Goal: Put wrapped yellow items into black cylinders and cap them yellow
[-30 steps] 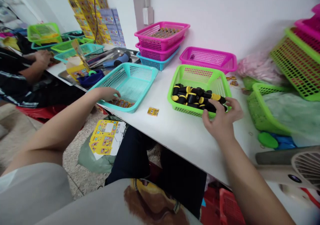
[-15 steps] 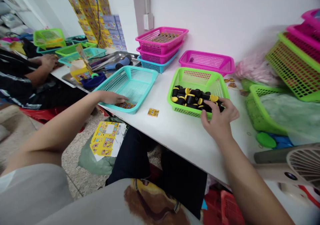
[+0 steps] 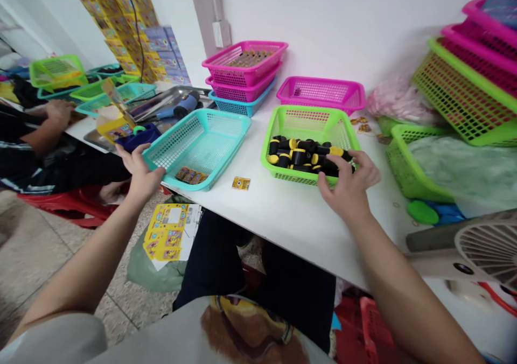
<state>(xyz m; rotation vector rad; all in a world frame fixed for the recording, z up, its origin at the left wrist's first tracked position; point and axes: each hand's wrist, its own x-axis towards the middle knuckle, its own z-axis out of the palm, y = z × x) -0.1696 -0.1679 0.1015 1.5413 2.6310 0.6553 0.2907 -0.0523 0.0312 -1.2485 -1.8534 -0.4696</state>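
My left hand (image 3: 140, 173) is at the left rim of the turquoise basket (image 3: 226, 159), its thumb and fingers spread apart. Small orange-brown printed packets (image 3: 190, 175) lie in that basket's near corner. Over the near right corner of the lime green basket (image 3: 278, 124) is my right hand (image 3: 352, 183), fingers curved and apart; I see nothing held in it. Black cylinders with yellow caps (image 3: 299, 156) fill the front of the green basket, and the fingertips hide some of them. A single yellow printed packet (image 3: 241, 183) rests on the white table between the two baskets.
Behind stand a pink basket (image 3: 323, 92) and a pink-and-blue basket stack (image 3: 246, 73). Tilted baskets (image 3: 464, 89) and a fan (image 3: 480, 251) occupy the right. A co-worker's hand (image 3: 60, 111) is far left. Flat yellow card (image 3: 169, 229) lies below the table edge.
My left hand has lifted out of the turquoise basket and moved left to its rim, uncovering the packets. My right hand stays over the green basket. The view has shifted slightly.
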